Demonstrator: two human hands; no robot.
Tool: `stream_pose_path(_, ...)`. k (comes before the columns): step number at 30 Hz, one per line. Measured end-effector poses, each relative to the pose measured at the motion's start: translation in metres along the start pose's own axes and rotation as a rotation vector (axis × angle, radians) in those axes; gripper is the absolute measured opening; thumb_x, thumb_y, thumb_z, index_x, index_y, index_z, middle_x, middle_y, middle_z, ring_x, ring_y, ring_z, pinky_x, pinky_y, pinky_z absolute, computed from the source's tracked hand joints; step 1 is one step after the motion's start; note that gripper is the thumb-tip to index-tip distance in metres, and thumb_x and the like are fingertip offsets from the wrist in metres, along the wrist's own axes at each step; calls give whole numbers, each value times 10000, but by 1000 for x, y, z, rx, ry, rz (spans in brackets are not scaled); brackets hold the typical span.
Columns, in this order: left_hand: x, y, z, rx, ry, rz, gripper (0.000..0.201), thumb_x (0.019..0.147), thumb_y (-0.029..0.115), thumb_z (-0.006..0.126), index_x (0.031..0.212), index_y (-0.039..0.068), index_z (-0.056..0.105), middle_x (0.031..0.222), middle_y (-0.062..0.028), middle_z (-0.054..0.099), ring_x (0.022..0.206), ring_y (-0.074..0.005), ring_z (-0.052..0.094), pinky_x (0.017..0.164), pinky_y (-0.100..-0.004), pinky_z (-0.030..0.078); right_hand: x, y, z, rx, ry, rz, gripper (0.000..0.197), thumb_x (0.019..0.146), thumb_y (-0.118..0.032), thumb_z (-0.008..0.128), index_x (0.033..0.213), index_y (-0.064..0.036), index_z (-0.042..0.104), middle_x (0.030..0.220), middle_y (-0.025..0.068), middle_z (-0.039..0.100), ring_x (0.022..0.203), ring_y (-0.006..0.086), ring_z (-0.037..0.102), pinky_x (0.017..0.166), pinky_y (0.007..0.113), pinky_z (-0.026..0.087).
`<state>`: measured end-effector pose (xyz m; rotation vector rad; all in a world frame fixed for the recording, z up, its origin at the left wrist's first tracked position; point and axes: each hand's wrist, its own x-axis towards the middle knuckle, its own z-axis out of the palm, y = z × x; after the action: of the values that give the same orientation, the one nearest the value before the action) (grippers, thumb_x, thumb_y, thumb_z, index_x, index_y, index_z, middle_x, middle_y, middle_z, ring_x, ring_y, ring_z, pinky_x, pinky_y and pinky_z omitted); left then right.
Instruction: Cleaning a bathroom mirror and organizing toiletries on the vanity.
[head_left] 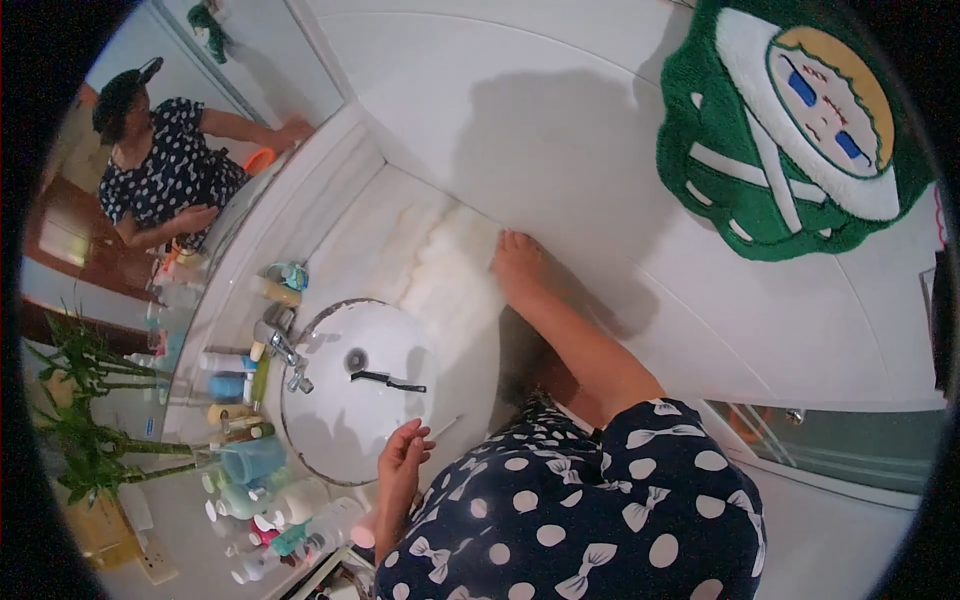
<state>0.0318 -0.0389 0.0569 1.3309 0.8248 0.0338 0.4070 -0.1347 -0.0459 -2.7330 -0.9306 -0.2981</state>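
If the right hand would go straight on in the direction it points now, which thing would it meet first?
Most likely the white wall beside the pale counter; the right hand looks very near it, but whether they touch is unclear here.

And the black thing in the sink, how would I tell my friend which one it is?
On the pale stone counter, find the round white sink. Inside it, look for the drain; a thin black tool lies with one end close to it. Its long, narrow black shape stands out from the white bowl and the shiny silver tap.
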Motion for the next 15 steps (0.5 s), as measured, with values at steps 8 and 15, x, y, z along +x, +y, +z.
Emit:
stream_pose_path(8, 5, 13, 9, 34, -55, 32, 340, 956, 132, 532, 1282, 36, 514, 1171, -103, 607, 944, -171, 604, 814, -291, 474, -28, 29, 31, 132, 89, -35, 439, 826, -78, 520, 1237, 73, 502, 1240, 212, 522, 1196, 347, 453, 1031, 427, 373)
stream_pose_path(15, -5, 7, -3, 37, 20, 8, 340, 958, 135, 527, 1282, 33, 517, 1157, -113, 608, 946, -175, 606, 819, -294, 476, -8, -8, -7, 116, 8, 23, 415, 811, -61, 528, 1215, 35, 515, 1215, 176, 521, 1144, 326, 476, 999, 414, 400)
